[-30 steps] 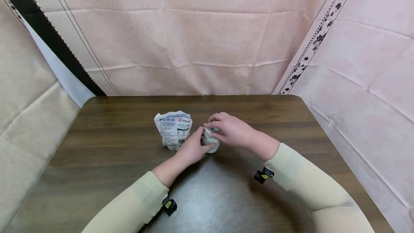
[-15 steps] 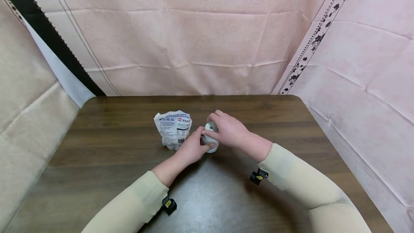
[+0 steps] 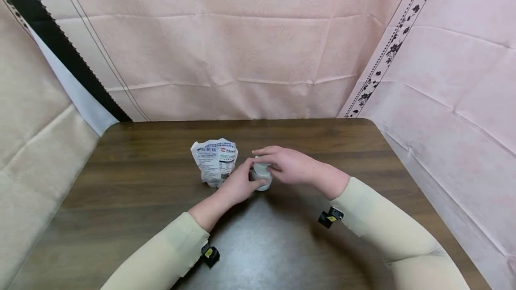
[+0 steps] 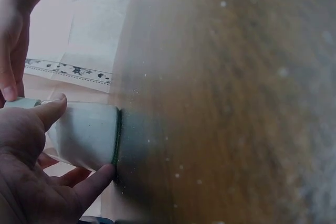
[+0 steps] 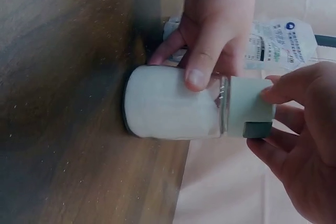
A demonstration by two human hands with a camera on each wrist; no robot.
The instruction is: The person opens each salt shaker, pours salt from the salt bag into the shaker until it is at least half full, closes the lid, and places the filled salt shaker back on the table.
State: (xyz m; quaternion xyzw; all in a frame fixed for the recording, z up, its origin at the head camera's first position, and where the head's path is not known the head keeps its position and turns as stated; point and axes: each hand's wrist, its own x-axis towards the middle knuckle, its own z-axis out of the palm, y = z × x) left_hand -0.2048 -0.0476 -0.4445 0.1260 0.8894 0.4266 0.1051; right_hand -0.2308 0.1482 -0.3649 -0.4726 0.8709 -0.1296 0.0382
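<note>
A clear glass jar full of a white substance stands upright on the table. It has a pale green lid with a dark green tab. My left hand grips the jar's body, thumb on the near side, as the left wrist view also shows. Over the top, my right hand holds the lid between thumb and fingers; part of the lid is hidden beneath it in the head view. Just left of the jar stands a white printed bag, partly behind my left hand in the right wrist view.
The brown wooden table has its far edge a short way behind the bag and jar. Pale pink patterned cloth hangs behind it and at both sides.
My right hand turned on the lid, uncovering more of its top half a second ago, then swung back to the right with fingers across it. The left hand, jar and bag stayed put.
</note>
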